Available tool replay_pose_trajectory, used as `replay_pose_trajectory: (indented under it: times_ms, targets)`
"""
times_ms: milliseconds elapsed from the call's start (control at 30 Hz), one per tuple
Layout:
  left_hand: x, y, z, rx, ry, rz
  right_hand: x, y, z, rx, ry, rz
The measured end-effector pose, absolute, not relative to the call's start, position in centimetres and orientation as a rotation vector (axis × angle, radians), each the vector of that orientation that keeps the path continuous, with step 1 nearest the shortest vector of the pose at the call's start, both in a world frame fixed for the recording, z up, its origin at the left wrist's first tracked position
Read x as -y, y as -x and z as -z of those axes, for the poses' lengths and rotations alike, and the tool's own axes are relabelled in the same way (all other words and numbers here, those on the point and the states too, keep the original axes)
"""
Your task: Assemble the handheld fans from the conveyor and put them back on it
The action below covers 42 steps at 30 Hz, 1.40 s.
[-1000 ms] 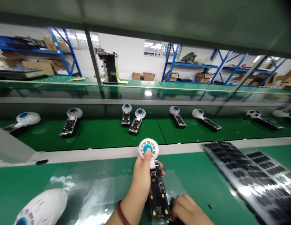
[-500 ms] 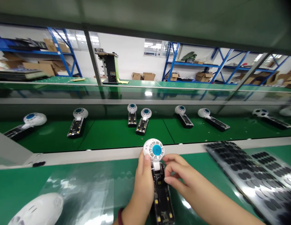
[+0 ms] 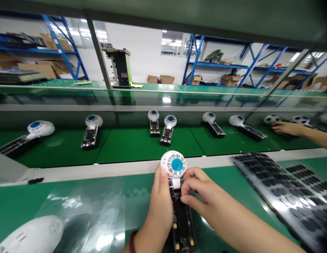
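Clasping the near-vertical device (image 3: 181,218) in left hand (image 3: 160,203), head toward frame top; curling right hand (image 3: 200,189) alongside, with grip unclear.

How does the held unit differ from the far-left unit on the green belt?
- Held unit is in the left hand; far-left unit lies on the green belt.
- Held unit's head points away from the camera; far-left unit's points right.

Shared: white head, blue centre, dark body.
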State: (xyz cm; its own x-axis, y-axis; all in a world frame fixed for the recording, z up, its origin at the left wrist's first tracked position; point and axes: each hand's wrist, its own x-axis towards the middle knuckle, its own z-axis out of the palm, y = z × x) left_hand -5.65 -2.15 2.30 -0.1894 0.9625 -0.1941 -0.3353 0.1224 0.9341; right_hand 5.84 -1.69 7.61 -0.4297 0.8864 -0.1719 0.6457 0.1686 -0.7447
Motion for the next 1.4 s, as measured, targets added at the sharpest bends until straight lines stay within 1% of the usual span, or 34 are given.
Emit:
replay_pose_trajectory:
  times_ms: [467,700,1033,1400]
  targets:
    - [2.4,5.7,-2.6,-1.217,-0.731,-1.344,1.7,-5.7,-7.5,2.149,1.503,-1.114]
    - [2.2,5.5,-2.2,-1.240,-0.681,-1.376,1.6,-5.6,-7.0,2.157,1.513,-1.035]
    - [2.2,5.7,-2.0,-1.239,-0.657,-1.365,1.8,-5.5,-6.8,2.124,1.559,-1.053]
    - [2.3,5.7,-2.3,-1.237,-0.659,-1.333,2.0,-5.8,-5.8,2.152,1.447,-1.014]
